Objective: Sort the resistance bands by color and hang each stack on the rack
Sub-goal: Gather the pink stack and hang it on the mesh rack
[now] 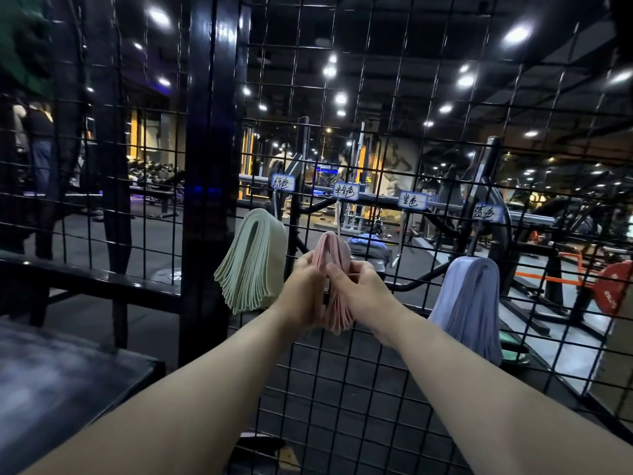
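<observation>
A gym, shown by dumbbells [148,168], a red weight plate [615,290] and machines [358,200].

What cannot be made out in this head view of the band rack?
Head view: whether the pink stack hangs on a hook; the stack itself, the left hand and the right hand hide that.
Head view: band count in the green stack, edges too fine.
Head view: dark green shape, top left, blurred and cut off by the edge.

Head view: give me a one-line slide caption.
Left hand and right hand grip the pink stack at the wire rack, between the hung green stack and lilac stack.
</observation>
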Tool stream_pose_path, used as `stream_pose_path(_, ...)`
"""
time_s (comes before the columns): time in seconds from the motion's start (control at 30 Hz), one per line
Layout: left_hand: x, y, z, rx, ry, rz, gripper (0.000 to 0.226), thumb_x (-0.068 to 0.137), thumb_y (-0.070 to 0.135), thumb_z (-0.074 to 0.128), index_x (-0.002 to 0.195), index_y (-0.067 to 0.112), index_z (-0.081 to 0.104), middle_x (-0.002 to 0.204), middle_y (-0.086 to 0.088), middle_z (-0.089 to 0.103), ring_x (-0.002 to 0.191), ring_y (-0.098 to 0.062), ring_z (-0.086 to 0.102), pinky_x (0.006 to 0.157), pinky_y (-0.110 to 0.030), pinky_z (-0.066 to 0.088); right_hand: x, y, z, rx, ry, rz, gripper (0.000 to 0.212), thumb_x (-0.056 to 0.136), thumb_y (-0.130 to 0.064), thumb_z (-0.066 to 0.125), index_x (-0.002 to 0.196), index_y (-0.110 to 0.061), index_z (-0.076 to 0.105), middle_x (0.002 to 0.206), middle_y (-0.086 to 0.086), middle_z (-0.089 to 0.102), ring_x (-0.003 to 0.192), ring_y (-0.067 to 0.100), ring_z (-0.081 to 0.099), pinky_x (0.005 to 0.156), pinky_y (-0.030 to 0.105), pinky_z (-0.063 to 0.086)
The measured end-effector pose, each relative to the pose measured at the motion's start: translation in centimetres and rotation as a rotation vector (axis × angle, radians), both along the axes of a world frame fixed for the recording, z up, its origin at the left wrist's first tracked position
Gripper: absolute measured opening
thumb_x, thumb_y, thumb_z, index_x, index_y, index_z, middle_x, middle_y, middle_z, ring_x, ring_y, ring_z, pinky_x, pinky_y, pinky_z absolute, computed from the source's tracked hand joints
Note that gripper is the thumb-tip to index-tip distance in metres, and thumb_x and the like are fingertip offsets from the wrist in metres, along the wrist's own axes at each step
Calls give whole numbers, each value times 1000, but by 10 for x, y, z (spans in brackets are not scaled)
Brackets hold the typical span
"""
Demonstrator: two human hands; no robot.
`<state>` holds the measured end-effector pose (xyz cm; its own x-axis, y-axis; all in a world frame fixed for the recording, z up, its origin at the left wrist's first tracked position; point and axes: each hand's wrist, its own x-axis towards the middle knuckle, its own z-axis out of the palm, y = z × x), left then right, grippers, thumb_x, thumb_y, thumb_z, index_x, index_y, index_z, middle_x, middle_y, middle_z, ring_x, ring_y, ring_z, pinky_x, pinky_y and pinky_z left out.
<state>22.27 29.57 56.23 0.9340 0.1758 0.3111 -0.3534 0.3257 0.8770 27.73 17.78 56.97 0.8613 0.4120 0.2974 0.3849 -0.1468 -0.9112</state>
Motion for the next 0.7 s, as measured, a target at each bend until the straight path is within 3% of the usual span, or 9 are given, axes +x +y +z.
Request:
stream_pose_path(0.1,-3,3,1,-8,9,13,36,107,23,36,133,5,55,109,-18,69,81,-23,72,62,-31,60,3,0,-2,8,-5,-5,51,92,-50,66,125,-15,48,113,5,69,102,19,70,92,46,58)
stream_pose_path(0.2,2,5,0,42,1,64,41,109,26,35,134,1,56,124,-22,66,107,-31,70,83,-33,60,5,0,-4,41,14,9,58,91,-51,67,130,-13,47,113,5,70,101,17,72,92,43,59)
stream_pose_path(0.27,4,7,-1,70,0,85,39,109,30,40,134,7,57,124,-20,68,114,-30,67,89,-34,59,6,-1,-1,38,9,6,58,93,-51,64,133,-13,45,114,3,68,102,16,69,92,39,58)
stream_pose_path(0.43,4,6,4,121,-50,71,32,106,34,44,120,13,65,107,-13,72,91,-20,71,75,-28,58,10,3,8,33,-41,-73,73,93,-58,60,145,-14,34,106,-10,57,106,14,60,90,31,47)
stream_pose_path(0.5,6,4,6,129,-88,60,38,107,36,42,116,9,66,107,-16,68,93,-24,67,78,-30,57,12,6,8,37,-45,-90,78,91,-61,61,149,-18,31,105,-10,56,109,18,61,98,37,48)
stream_pose_path(0.6,6,3,6,130,-68,86,38,105,44,45,107,20,75,117,-15,71,105,-25,70,91,-36,57,12,9,10,44,-44,-103,76,88,-63,63,146,-22,35,114,-1,60,110,22,63,101,45,51)
stream_pose_path(0.7,10,5,4,132,-47,84,40,104,47,45,118,22,73,123,-14,70,116,-28,67,102,-43,52,13,14,13,18,-78,-130,71,87,-63,65,141,-23,40,119,4,63,109,23,64,101,46,51)
